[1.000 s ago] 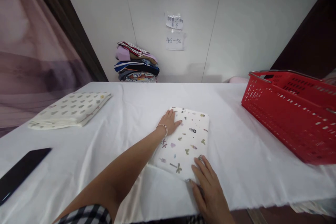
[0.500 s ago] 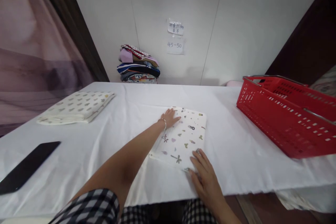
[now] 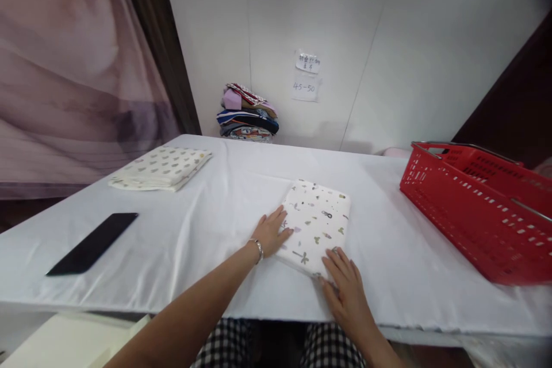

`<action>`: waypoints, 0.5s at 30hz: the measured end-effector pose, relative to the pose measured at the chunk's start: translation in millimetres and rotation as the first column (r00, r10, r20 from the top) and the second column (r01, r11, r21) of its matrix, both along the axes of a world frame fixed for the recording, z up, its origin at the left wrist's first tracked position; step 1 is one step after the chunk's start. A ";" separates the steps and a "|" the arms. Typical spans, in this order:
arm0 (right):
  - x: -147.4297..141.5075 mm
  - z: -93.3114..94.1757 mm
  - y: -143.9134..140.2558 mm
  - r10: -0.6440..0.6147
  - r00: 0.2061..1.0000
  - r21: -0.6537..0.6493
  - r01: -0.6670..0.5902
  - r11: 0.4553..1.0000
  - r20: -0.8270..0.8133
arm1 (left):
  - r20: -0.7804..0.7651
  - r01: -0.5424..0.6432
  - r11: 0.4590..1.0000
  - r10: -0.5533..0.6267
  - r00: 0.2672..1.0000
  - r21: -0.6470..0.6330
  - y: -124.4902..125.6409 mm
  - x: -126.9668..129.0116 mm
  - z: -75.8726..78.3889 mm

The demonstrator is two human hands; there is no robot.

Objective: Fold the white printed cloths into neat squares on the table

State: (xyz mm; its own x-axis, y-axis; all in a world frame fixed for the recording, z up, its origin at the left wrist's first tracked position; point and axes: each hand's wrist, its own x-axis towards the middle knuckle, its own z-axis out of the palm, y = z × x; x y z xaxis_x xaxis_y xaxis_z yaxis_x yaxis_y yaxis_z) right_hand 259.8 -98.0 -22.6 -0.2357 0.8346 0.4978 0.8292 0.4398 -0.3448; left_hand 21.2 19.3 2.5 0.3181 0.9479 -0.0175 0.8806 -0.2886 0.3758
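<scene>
A folded white cloth (image 3: 317, 218) with small printed figures lies flat on the white-covered table in front of me. My left hand (image 3: 269, 233), a bracelet on its wrist, rests on the cloth's left edge with the fingers stretched out. At the near right corner, my right hand (image 3: 345, 284) touches the cloth with its fingers loosely spread. Neither hand grips it. Another folded cloth (image 3: 161, 168), white with grey printed shapes, sits at the far left of the table.
A red plastic basket (image 3: 474, 213) stands on the right side. On the left lies a flat black phone-like slab (image 3: 92, 244). Piled clothes (image 3: 248, 115) stand against the back wall, left of paper signs (image 3: 306, 89). A pink curtain (image 3: 77, 69) hangs at the left.
My left hand has slid from the cloth's upper part down toward me along its left edge. The right hand stays at the near right corner. The view has shifted left.
</scene>
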 end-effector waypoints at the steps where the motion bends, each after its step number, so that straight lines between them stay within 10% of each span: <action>1: -0.9 5.5 4.0 -0.007 1.000 -0.021 0.007 1.000 0.003 | -0.006 -0.002 1.000 0.002 1.000 0.004 1.0 1.8 -0.1; 9: -55.0 82.0 125.4 0.044 0.996 -0.207 -0.027 0.978 0.078 | -0.025 0.004 0.999 -0.003 1.000 0.034 0.6 5.9 -1.7; 15: -91.9 78.8 225.2 0.103 0.950 -0.396 0.023 0.918 0.295 | 0.008 -0.012 0.999 0.012 1.000 0.052 -1.8 2.8 -4.2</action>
State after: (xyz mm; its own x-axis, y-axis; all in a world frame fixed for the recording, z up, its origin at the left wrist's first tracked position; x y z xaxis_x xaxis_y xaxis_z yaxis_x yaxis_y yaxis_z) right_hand 167.9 127.2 56.2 -0.3600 0.9324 0.0332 0.9053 0.3577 -0.2290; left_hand 24.0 17.5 -1.7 0.3066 0.9512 0.0342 0.8813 -0.2972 0.3674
